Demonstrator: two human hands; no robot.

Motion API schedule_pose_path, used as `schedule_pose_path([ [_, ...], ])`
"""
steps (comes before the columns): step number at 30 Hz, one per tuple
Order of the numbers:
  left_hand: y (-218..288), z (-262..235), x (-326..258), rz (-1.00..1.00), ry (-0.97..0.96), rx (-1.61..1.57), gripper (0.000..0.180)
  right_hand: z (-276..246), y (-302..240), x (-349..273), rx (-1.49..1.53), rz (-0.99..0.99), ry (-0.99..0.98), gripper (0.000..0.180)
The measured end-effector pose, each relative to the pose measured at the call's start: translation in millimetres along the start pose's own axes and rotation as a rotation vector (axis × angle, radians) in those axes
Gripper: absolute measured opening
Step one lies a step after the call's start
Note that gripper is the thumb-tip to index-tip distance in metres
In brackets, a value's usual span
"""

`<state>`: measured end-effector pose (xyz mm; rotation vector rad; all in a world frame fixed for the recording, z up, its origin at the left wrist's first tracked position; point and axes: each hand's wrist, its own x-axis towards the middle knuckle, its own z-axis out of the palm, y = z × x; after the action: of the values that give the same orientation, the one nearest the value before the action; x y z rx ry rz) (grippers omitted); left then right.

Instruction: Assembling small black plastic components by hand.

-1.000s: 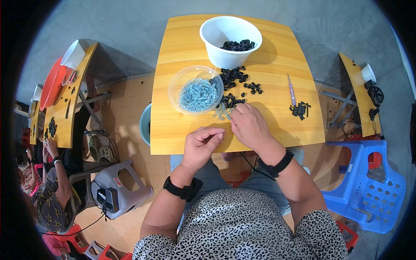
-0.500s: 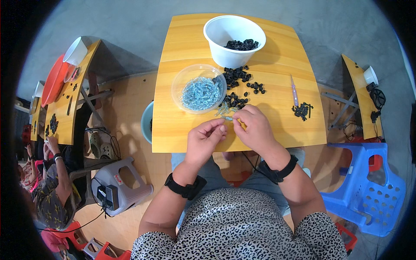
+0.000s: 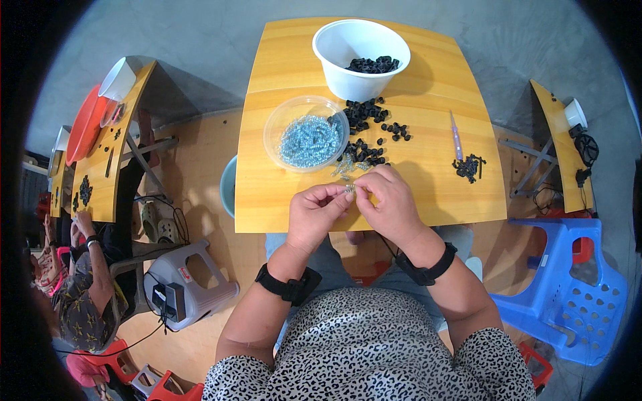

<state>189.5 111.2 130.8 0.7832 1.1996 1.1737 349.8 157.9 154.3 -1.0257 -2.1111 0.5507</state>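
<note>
Here we are, just inside the near edge of the table [image 3: 267,207]: left hand [image 3: 314,212] and right hand [image 3: 391,206] meet fingertip to fingertip, both pinched narrow on a small silvery coil [image 3: 349,189]! Just beyond lie loose coils [image 3: 348,167], then black pieces [image 3: 364,152]. A clear tub [image 3: 270,119] of coils sits toward the left edge, a white tub [image 3: 354,87] near the far edge, a slim purple-handled tool [image 3: 457,144] by the right.

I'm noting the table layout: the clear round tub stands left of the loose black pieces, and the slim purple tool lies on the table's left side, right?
Wrong side: in the head view, the slim purple tool lies on the right side of the table. The rest is correct.
</note>
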Motion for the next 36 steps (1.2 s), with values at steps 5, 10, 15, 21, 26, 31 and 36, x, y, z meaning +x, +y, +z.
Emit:
schedule_pose_path([
  [5,-2,-1,0,0.007,0.001,0.032,0.019,-2,-2,3,-0.063,-0.022,0.036,0.011],
  [10,-7,1,2,0.046,0.057,-0.013,0.017,-3,0,1,-0.165,-0.020,-0.019,0.004],
  [15,-3,7,3,0.021,0.110,0.050,0.019,-3,2,-1,-0.195,-0.034,-0.005,0.005],
  [21,-2,13,6,0.005,0.194,0.115,0.023,-9,4,-3,-0.232,-0.020,-0.011,0.007],
  [26,-3,16,5,0.015,0.242,0.139,0.025,-10,7,-5,-0.228,-0.016,0.007,0.007],
  [31,-7,13,5,0.048,0.252,0.053,0.020,-10,10,-6,-0.189,0.011,0.034,0.006],
  [36,-7,10,3,0.036,0.243,0.027,0.015,-14,11,-8,-0.171,0.012,0.051,0.005],
])
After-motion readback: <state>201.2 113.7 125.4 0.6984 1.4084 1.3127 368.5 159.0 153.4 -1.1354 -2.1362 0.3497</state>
